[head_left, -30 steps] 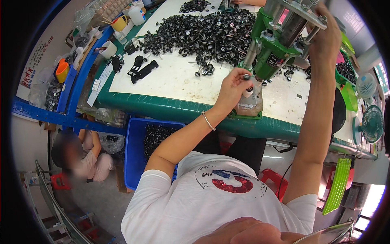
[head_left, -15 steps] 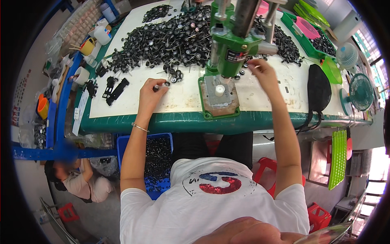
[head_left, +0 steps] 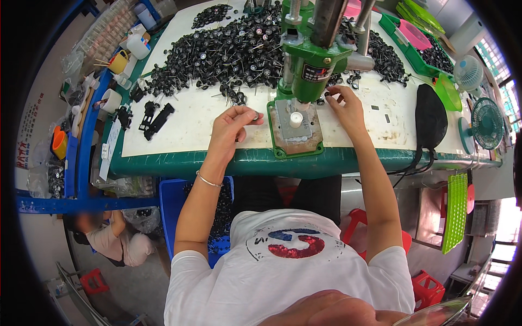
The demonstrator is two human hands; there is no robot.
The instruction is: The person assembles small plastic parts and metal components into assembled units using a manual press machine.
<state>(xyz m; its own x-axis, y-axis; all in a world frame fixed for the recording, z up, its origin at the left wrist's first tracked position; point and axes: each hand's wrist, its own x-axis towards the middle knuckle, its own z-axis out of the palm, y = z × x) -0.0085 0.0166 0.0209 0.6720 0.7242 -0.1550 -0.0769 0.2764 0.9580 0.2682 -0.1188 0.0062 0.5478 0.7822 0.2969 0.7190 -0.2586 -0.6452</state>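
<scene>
My left hand [head_left: 231, 130] is closed in a pinch on a small black wheel with a shiny face [head_left: 255, 116], just left of the green press [head_left: 310, 76]. A white round post [head_left: 296, 119] stands upright on the press's base plate, under its ram. Right of the press, my right hand [head_left: 347, 110] has its thumb and fingertips curled round a small black wheel [head_left: 327, 94], partly covered by the fingers. Another wheel [head_left: 319, 101] lies beside these fingertips. Behind my left hand sits a small cluster of wheels [head_left: 235, 96].
A wide heap of black wheels, many with thin axles [head_left: 234, 54], covers the back of the table. Black plastic parts [head_left: 157, 122] lie at the left. On the right are a black face mask [head_left: 429, 117], a green tray [head_left: 391, 32] and fans [head_left: 486, 124]. A person [head_left: 117, 239] crouches at lower left.
My left hand has moved right, toward the press, carrying a wheel away from the cluster. My right hand has come lower and slightly left, its fingers now at the wheels beside the press.
</scene>
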